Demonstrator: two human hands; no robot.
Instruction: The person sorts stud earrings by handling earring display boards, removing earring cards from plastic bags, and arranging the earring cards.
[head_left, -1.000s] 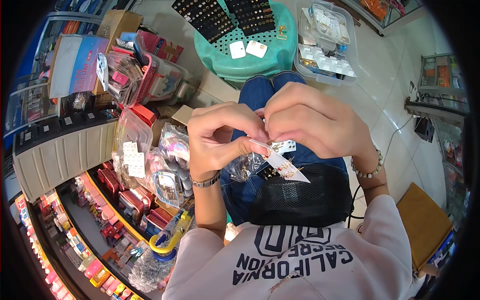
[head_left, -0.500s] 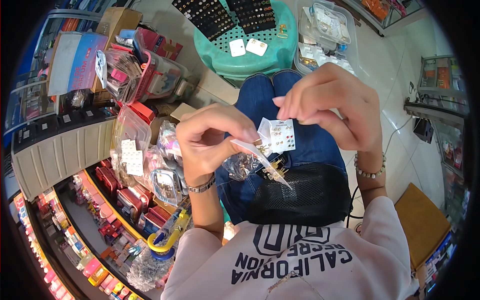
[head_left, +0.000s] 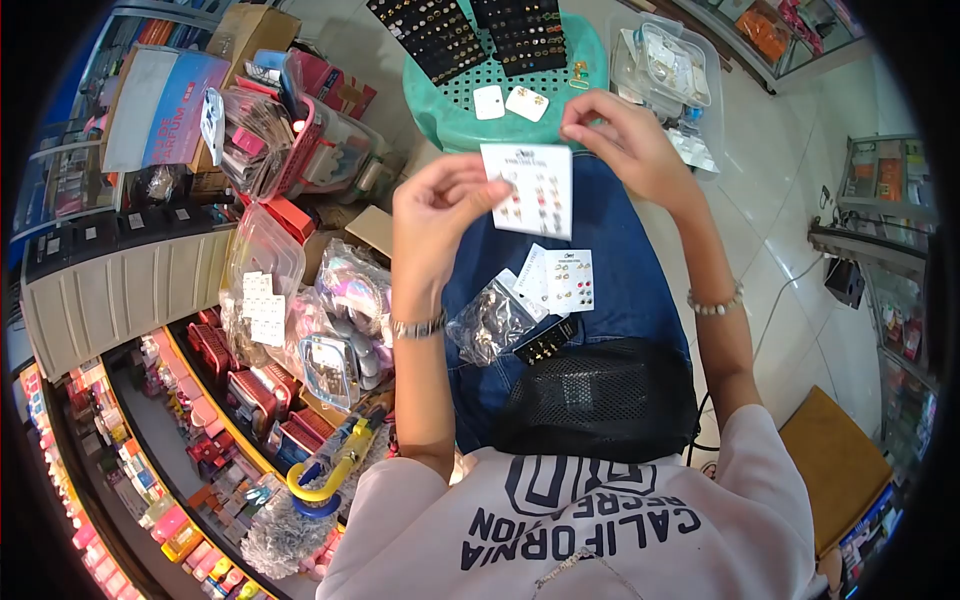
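My left hand (head_left: 445, 210) grips the left edge of a white earring card (head_left: 548, 190) and holds it up above my lap, its rows of small studs facing me. To the right, my right hand (head_left: 630, 145) has thumb and forefinger pinched together near the stool's front edge; anything between them is too small to make out. More white earring cards (head_left: 570, 280) lie on my jeans. Beside them are a clear plastic bag (head_left: 490, 322) of small items and a black card (head_left: 547, 340) with gold-coloured earrings. A black mesh bag (head_left: 610, 400) sits at my waist.
Ahead stands a green stool (head_left: 440, 115) with black earring boards (head_left: 520, 40) and two small white cards (head_left: 489, 102). Clear plastic boxes (head_left: 675, 65) are to its right. Packed goods, a pink basket (head_left: 300, 145) and shelves crowd my left; a glass case (head_left: 885, 180) stands right.
My left hand has moved forward and turned the card from edge-on to face me. My right hand has moved forward and up, away from my lap, still pinched.
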